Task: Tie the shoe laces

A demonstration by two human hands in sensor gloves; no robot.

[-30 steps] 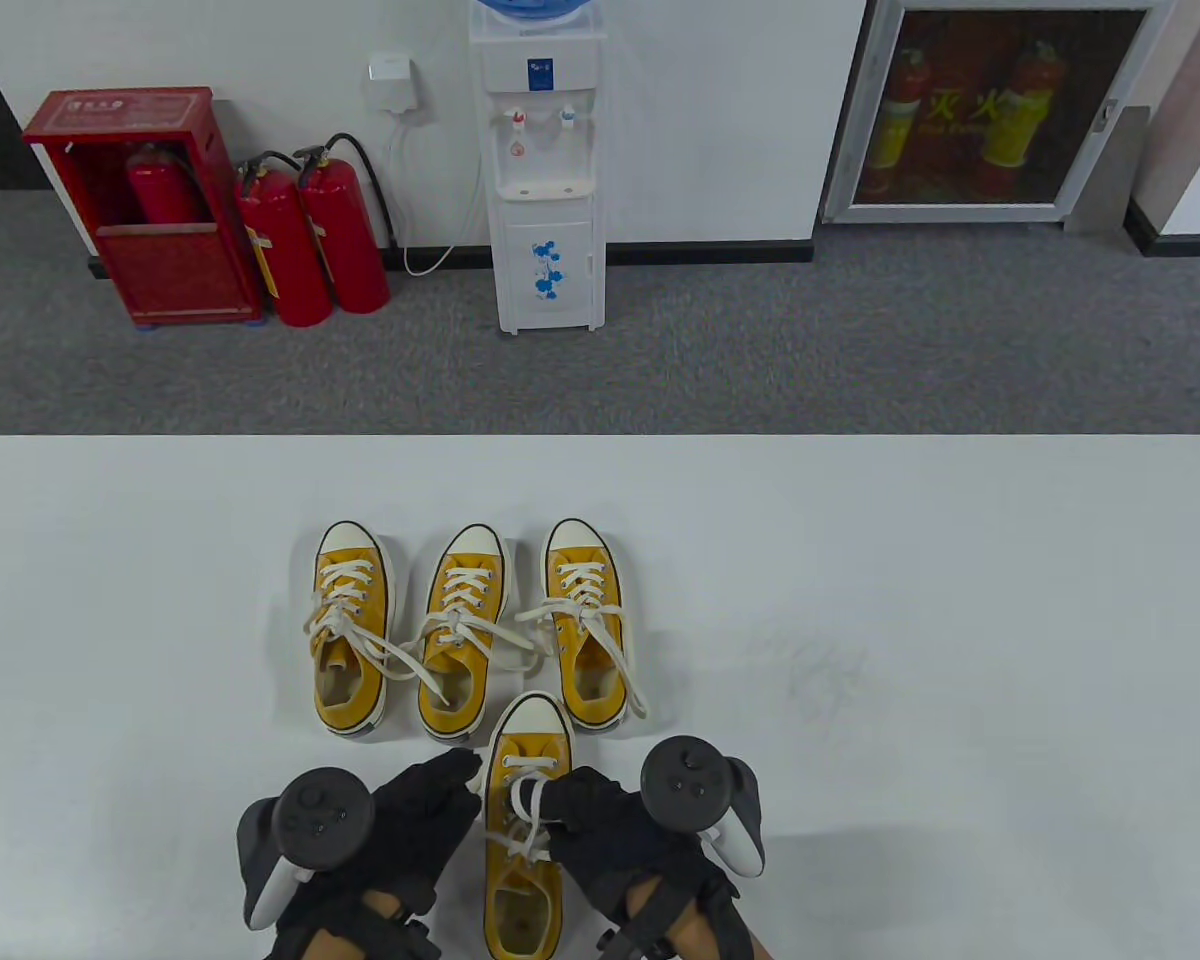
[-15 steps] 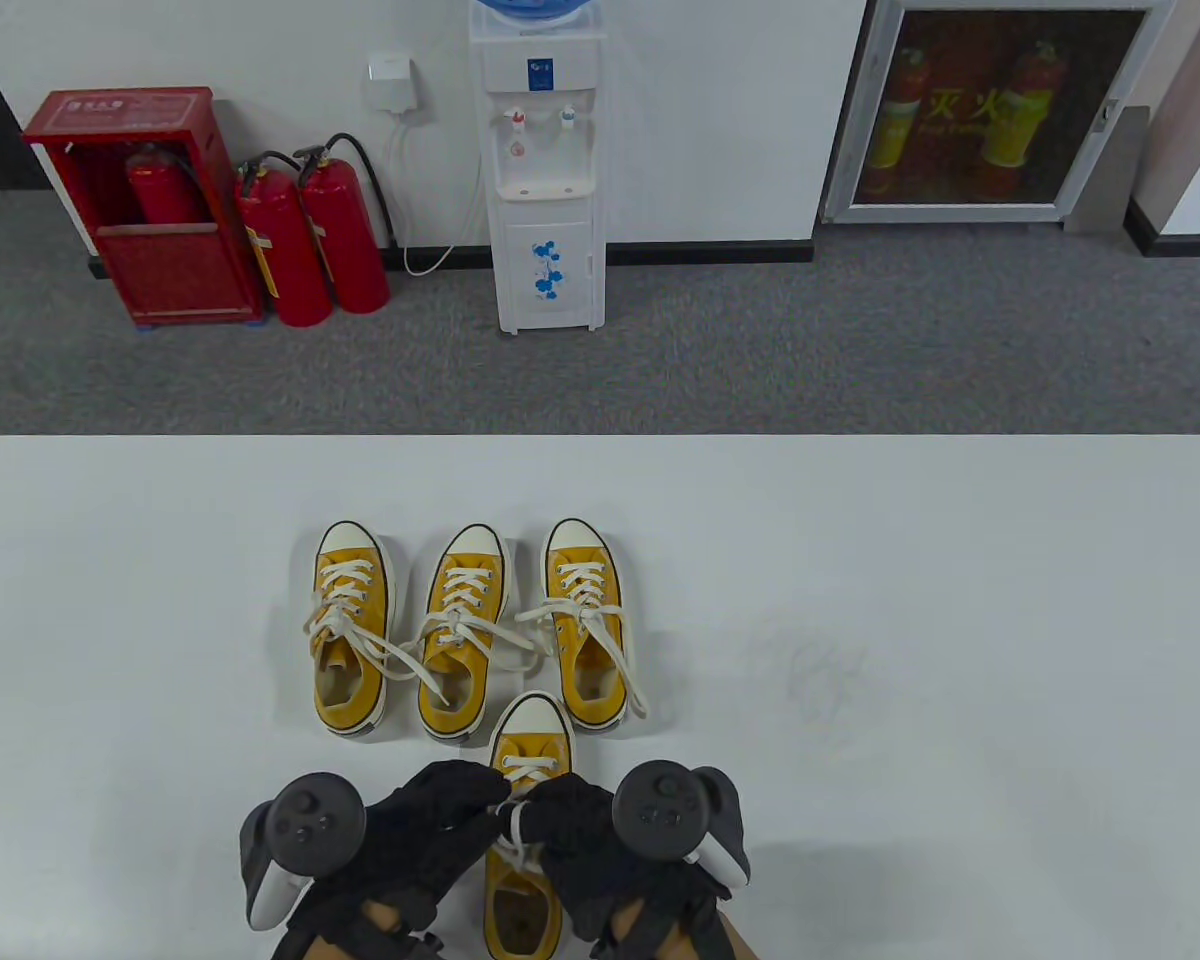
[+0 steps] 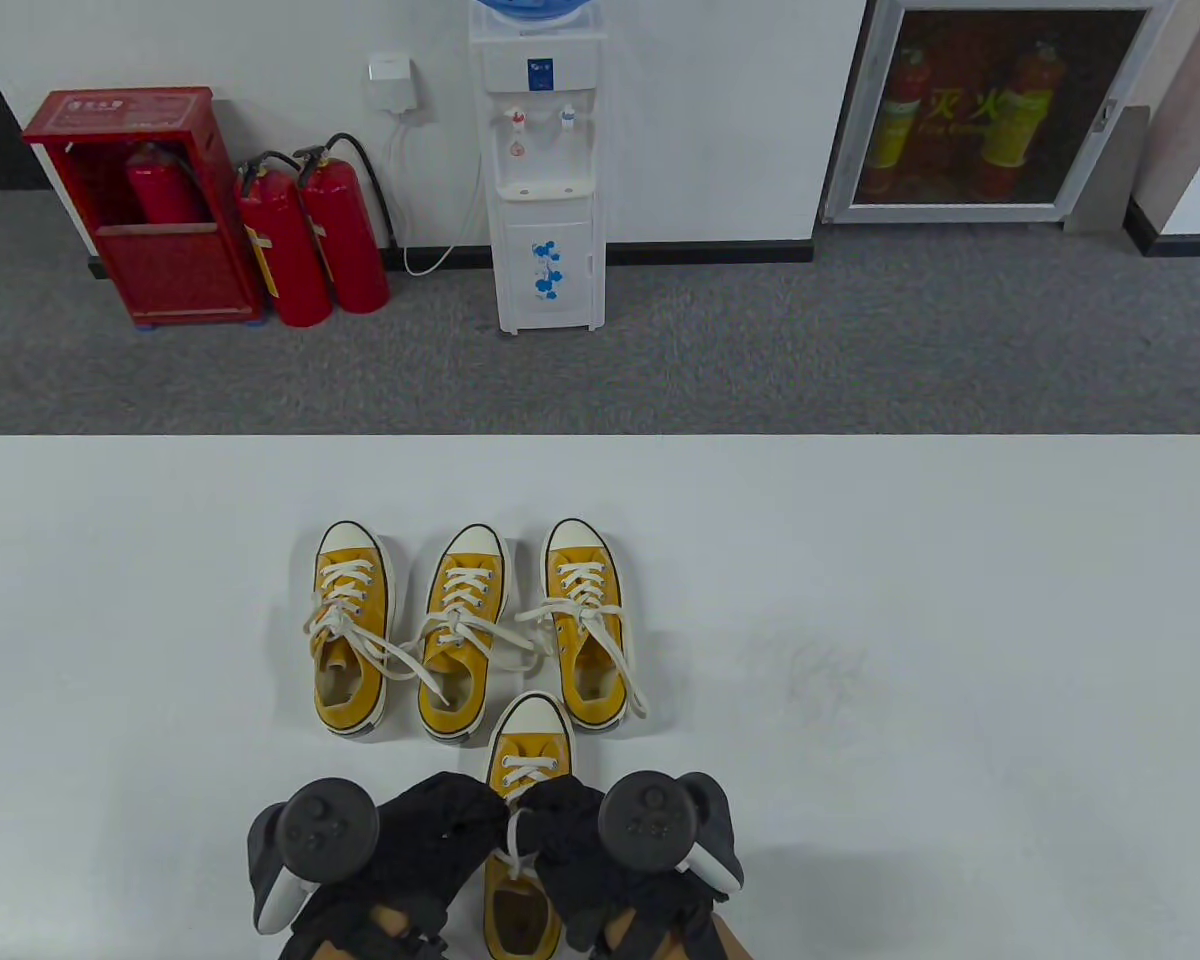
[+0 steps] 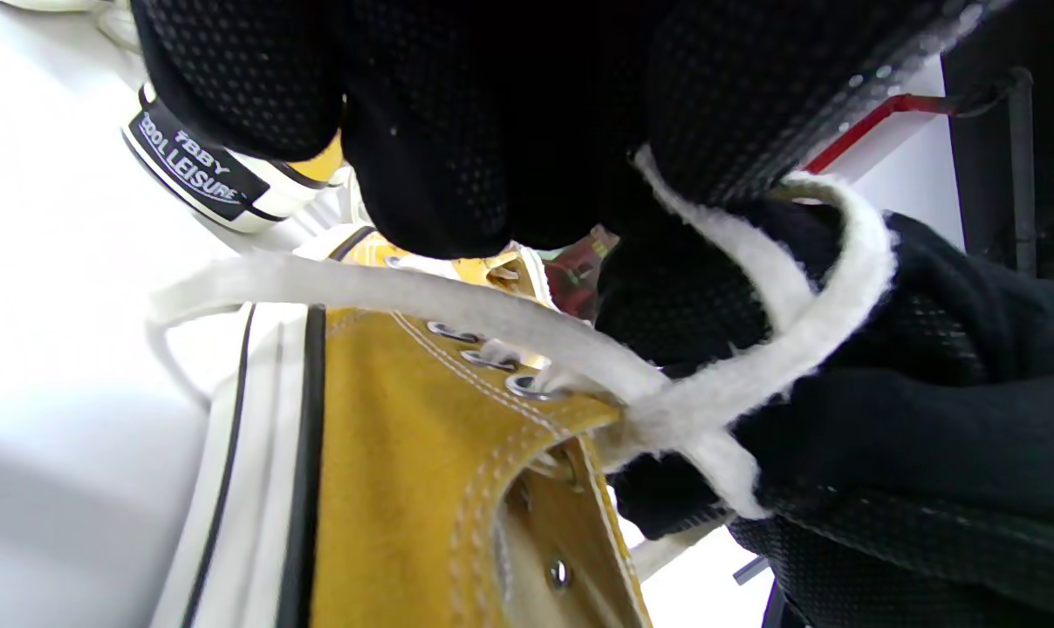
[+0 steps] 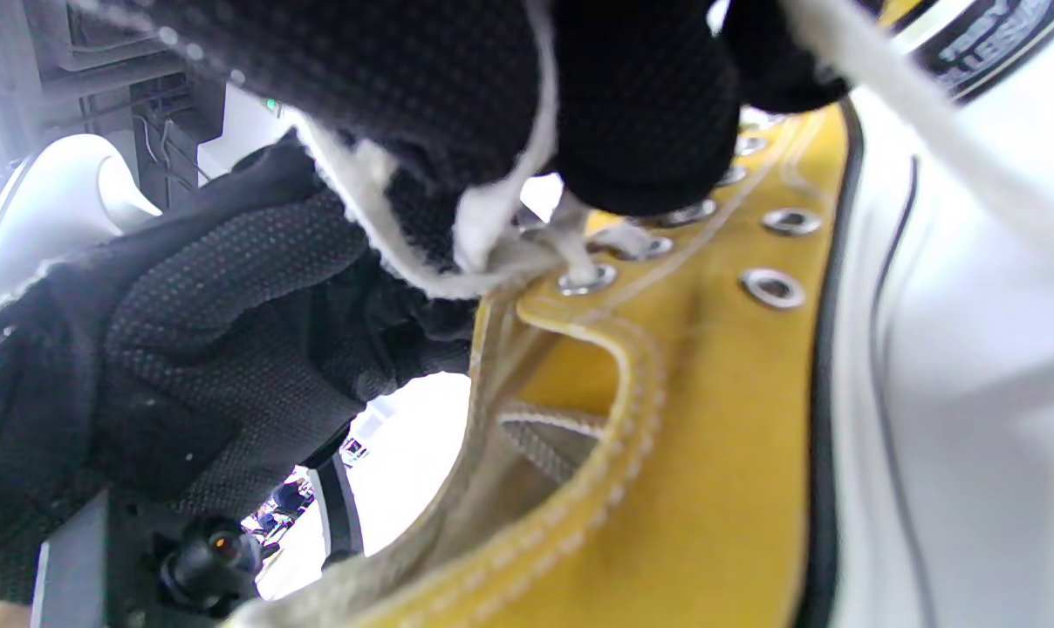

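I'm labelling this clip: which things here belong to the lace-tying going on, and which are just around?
In the job: nearest yellow shoe, its white lace, left hand, right hand.
Just around: three yellow shoes behind, water dispenser, fire extinguishers.

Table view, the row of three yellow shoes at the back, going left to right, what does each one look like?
Left shoe, laces tied in a bow → middle shoe, laces tied → right shoe, a loop out to its left and a lace end trailing past its heel.
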